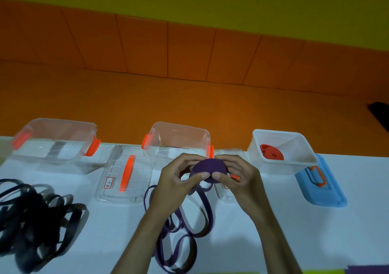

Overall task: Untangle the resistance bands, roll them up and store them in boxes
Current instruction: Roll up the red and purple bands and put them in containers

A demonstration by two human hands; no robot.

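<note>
- Presently, the left hand (179, 181) and right hand (237, 177) both pinch the purple roll (208, 168), held just above the table (273, 231) before the middle clear box (179, 136).
- Done: a red band (271, 152) lies coiled in the white box (311, 160); its blue lid (324, 191) is off.
- Under way: the purple tail (185, 231) lies looped and unrolled.
- Left, by judgement: the black bands (31, 221), tangled.
- Writing: the label (108, 183) on a clear lid (126, 195) is too blurred to read.
</note>
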